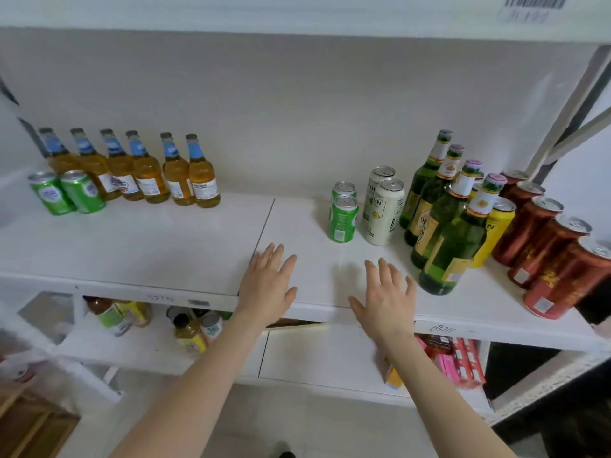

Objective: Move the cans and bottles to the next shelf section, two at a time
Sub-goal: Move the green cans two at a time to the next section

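My left hand (269,284) and my right hand (385,297) hover flat over the front of the white shelf (198,239), fingers spread, holding nothing. Just beyond my right hand stand two green cans (343,219) and two white tall cans (383,211). Right of them are several green glass bottles (454,239), a yellow can (496,234) and several red cans (545,249). On the left section stand several amber bottles with blue neck labels (145,171) and two green cans (67,193).
A seam (264,223) divides the shelf into left and right sections. The lower shelf holds bottles and cans (188,328) at left and pink boxes (459,361) at right. An upper shelf edge (297,31) overhangs the bottles. A diagonal frame post (568,110) stands at far right.
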Action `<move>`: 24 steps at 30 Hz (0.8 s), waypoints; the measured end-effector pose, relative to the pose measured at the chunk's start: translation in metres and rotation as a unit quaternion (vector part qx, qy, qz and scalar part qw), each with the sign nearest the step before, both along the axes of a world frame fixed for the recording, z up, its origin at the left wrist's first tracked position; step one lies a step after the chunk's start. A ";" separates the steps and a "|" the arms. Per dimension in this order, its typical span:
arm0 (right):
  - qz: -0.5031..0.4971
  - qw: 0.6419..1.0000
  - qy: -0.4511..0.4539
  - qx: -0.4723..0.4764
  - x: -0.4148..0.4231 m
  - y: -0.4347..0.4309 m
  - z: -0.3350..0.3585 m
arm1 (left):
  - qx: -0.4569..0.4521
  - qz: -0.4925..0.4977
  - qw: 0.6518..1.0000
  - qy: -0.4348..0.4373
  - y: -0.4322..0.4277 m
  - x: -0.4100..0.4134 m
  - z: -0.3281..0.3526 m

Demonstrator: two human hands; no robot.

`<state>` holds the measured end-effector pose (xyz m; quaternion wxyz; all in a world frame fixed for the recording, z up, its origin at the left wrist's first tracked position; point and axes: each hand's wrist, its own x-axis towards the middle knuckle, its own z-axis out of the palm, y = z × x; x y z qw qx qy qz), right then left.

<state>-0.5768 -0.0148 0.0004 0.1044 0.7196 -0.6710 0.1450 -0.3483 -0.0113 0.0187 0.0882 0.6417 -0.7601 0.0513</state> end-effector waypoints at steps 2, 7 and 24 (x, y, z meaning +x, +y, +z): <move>-0.004 1.000 0.014 0.007 0.005 0.019 0.005 | -0.003 0.015 1.000 -0.011 0.025 0.004 0.006; 0.002 1.000 0.016 0.016 0.030 0.054 0.021 | 0.000 0.045 0.999 -0.019 0.070 0.025 0.023; -0.019 0.999 -0.031 0.030 0.252 0.075 0.025 | 0.037 0.082 0.993 -0.074 0.097 0.255 0.041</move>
